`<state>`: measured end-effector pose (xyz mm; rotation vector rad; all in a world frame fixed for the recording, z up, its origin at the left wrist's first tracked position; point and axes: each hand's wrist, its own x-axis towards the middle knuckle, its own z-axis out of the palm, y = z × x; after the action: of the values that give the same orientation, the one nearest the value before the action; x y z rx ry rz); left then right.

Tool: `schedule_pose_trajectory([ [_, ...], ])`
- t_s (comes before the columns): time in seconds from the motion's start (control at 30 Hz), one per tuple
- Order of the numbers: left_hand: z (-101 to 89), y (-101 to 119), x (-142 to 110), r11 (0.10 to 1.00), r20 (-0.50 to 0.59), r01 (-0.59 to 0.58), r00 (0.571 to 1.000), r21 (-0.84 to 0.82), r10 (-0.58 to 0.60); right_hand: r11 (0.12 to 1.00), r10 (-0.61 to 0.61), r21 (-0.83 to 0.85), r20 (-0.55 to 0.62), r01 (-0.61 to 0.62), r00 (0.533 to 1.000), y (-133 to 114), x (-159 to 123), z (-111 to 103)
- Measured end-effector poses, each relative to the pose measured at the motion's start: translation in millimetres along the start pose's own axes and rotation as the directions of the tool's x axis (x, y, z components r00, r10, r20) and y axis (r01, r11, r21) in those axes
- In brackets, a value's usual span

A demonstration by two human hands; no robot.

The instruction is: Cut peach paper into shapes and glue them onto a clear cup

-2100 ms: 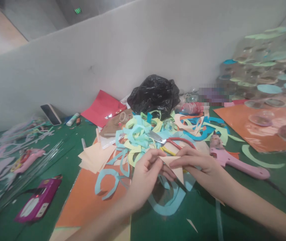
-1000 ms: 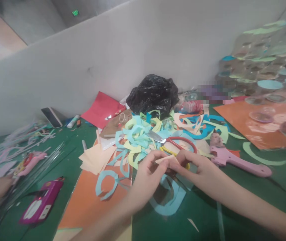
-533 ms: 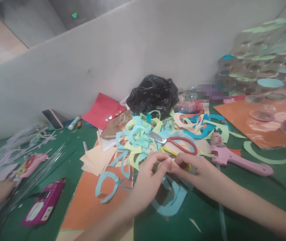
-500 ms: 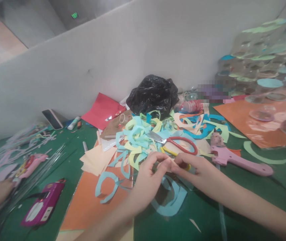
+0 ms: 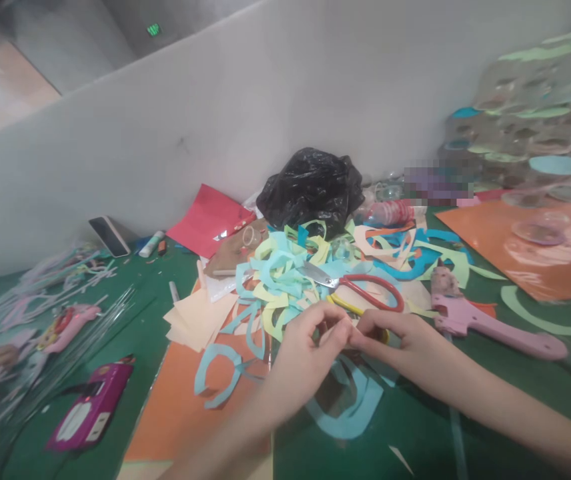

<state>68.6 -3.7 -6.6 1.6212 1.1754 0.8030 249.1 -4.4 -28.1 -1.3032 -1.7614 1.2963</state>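
Currently, I have the left hand and the right hand meeting at their fingertips above the green table. Pale paper piece: located at this junction, so neither hand is nearer. Left thumb and forefinger pinch it; right thumb and forefinger appear to pinch it from the opposite side. Fingers hide most of it, so I cannot tell its long axis. Scissors: lying just beyond the fingers on the cut paper scraps, blades pointing left, long axis across my view, handles closer to the right hand. Glue gun: lying farther right, beyond the right forearm, apart from both hands.
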Motion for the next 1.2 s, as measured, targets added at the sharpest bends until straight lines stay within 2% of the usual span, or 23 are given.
schedule_pose_trajectory([
  [0.1, -0.2, -4, -2, 0.999, -0.061, 0.036, 0.997, -0.039, -0.038, 0.999, 0.043, 0.015, 0.021, -0.044, 0.999, -2, 1, 0],
  [0.23, -3.2, -13, -3, 0.984, -0.096, 0.149, 0.983, -0.098, -0.158, 0.996, 0.078, 0.035, 0.034, -0.079, 0.996, -1, 1, 1],
  [0.4, -6.5, -16, -2, 0.986, -0.112, 0.166, 0.98, -0.014, -0.166, 0.998, 0.068, 0.004, 0.013, -0.068, 0.998, 1, 2, 2],
  [0.57, -4.3, -13, -5, 0.972, -0.005, 0.21, 0.977, -0.109, -0.211, 0.999, 0.045, -0.012, 0.016, -0.045, 0.999, 3, -1, 6],
  [0.67, -3.0, -10, -6, 0.971, -0.003, 0.224, 0.974, -0.084, -0.225, 0.999, 0.032, 0.006, 0.027, -0.032, 0.999, 2, -2, 7],
  [0.8, -3.2, -5, -8, 0.976, 0.017, 0.204, 0.979, -0.073, -0.203, 0.999, -0.044, 0.017, 0.013, 0.043, 0.999, -2, -2, 7],
  [0.93, -6.4, 1, -7, 0.977, 0.054, 0.177, 0.984, -0.114, -0.172, 0.997, -0.08, -0.024, -0.007, 0.08, 0.997, -2, -4, 7],
  [1.07, -9.1, 1, -6, 0.937, 0.179, 0.25, 0.961, -0.245, -0.209, 0.994, -0.098, -0.044, 0.02, 0.099, 0.995, 0, -8, 9],
  [1.2, -8.2, -5, -5, 0.923, 0.186, 0.273, 0.956, -0.271, -0.228, 0.996, -0.078, -0.034, 0.022, 0.079, 0.997, 1, -9, 12],
])
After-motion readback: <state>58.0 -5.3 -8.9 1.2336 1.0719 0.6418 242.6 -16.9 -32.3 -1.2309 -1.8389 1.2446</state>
